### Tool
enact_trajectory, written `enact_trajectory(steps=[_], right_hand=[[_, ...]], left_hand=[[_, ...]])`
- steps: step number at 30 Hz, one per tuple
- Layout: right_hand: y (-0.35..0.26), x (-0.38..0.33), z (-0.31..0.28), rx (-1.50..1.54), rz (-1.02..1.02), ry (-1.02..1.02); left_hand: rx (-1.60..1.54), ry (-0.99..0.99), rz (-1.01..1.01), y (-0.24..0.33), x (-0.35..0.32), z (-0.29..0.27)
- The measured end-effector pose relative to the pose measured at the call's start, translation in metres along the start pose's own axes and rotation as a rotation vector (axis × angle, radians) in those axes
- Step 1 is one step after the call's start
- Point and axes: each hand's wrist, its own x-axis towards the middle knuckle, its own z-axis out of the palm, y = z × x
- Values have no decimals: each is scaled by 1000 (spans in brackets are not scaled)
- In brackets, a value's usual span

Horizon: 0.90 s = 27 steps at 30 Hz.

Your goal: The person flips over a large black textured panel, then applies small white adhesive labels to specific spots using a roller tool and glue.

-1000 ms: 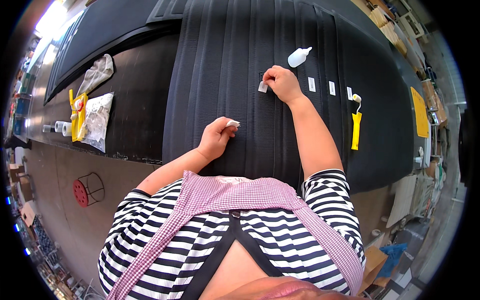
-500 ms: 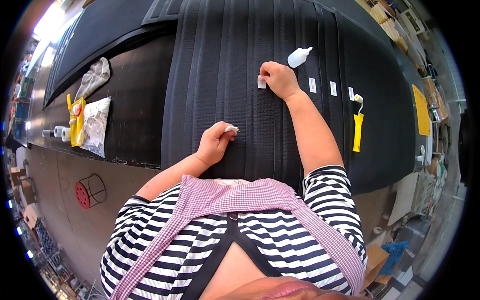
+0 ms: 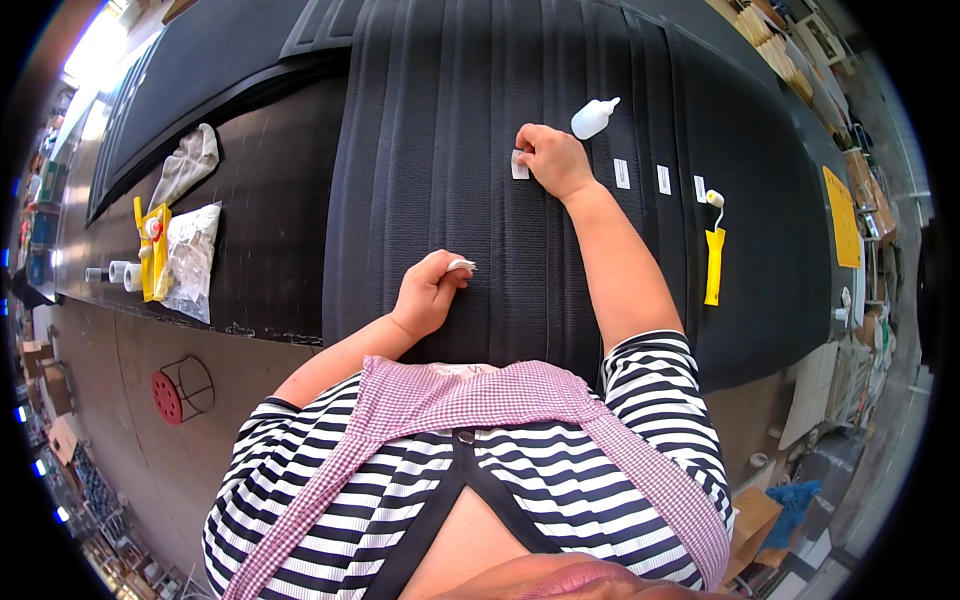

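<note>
A black ribbed mat is spread before me. Over its middle, my right hand pinches a small white label at the mat's surface; its fingertips partly cover the label. Closer to my body, my left hand is closed around a small stack of white labels, whose ends stick out past the thumb. To the right of my right hand, a row of white labels lies on the mat. A white squeeze bottle lies on its side just beyond that hand.
Right of the labels lies a small paint roller with a yellow handle. At the left, the dark table holds a grey cloth, a plastic bag of white pieces and tape rolls. A red stool stands on the floor.
Little differs. My right hand stays at the label with its fingers on it, and my left hand keeps its stack; the whole view has shifted slightly.
</note>
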Motion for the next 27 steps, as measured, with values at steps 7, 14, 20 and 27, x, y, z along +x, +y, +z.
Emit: enact_trajectory(steps=[7,14,20,27], right_hand=[[0,0,2,-13,27,8],[-8,-6,0,-69,-22,116],[-7,-19,5,-179,-114,129],[-14,-52,-15,-2,6,292]], left_hand=[[-16,-3,3,-1,0,1],[-25,-5,-1,-1,0,1],[-16,-8,18,-1,0,0],[-33,-6,15,-1,1,1]])
